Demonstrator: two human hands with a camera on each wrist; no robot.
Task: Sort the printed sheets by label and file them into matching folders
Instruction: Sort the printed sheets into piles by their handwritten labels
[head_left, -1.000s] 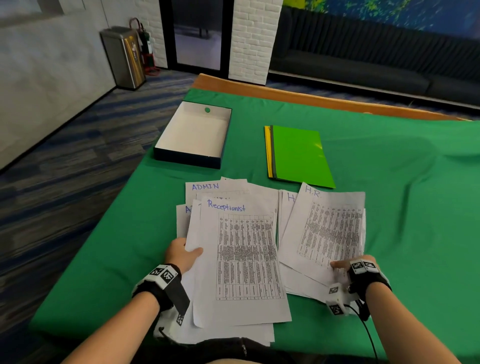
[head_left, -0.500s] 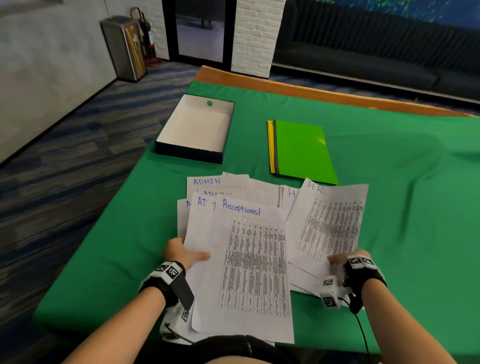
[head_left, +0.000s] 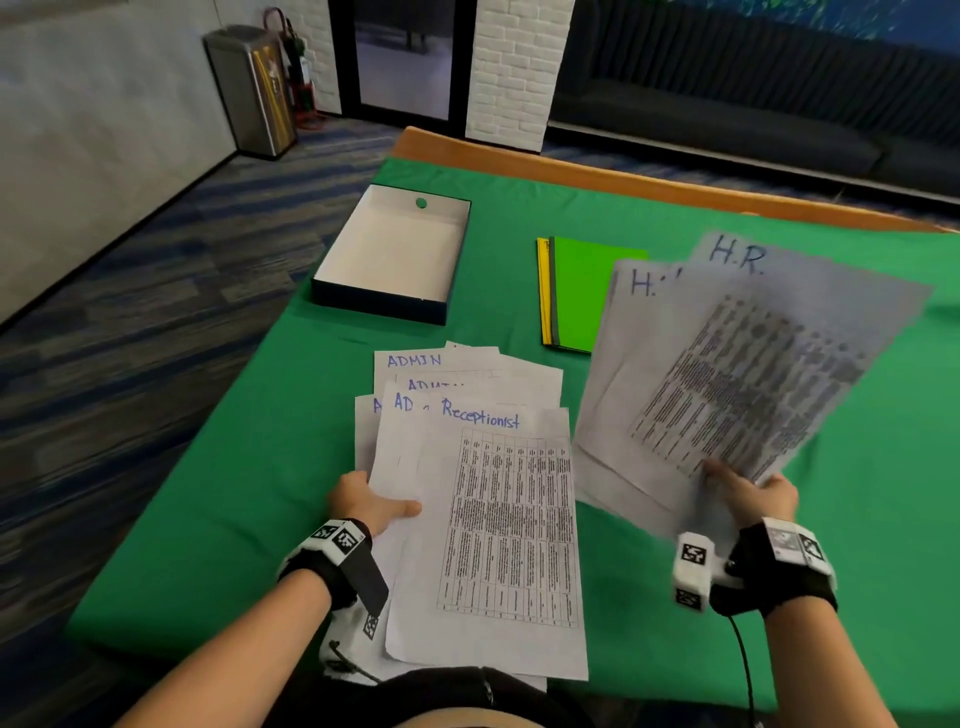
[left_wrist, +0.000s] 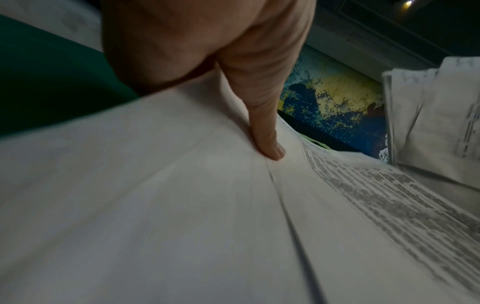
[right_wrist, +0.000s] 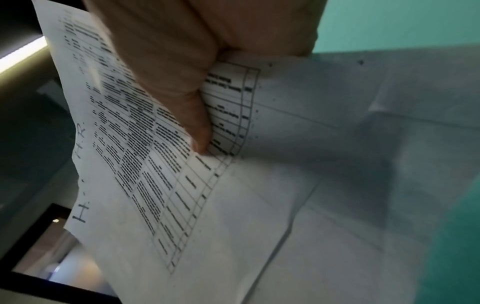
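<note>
My right hand (head_left: 748, 488) pinches the near edge of a bundle of H.R. sheets (head_left: 737, 358), lifted and tilted off the green cloth; its thumb lies on the printed table (right_wrist: 182, 144) in the right wrist view. My left hand (head_left: 371, 501) grips the left edge of the stack topped by the Receptionist sheet (head_left: 506, 525), thumb on top (left_wrist: 267, 131), fingers hidden beneath. ADMIN sheets (head_left: 415, 361) fan out under that stack. A green folder (head_left: 582, 291) lies on a yellow folder (head_left: 544, 291) behind the papers.
An open dark box with a white inside (head_left: 395, 249) sits at the far left of the green tablecloth (head_left: 208, 519). The table's wooden edge (head_left: 571, 166) runs along the back. A metal bin (head_left: 249, 83) stands on the floor.
My right hand has lifted the H.R. bundle off the table, up and to the right, so it now covers part of the green folder. The left hand has stayed on its stack.
</note>
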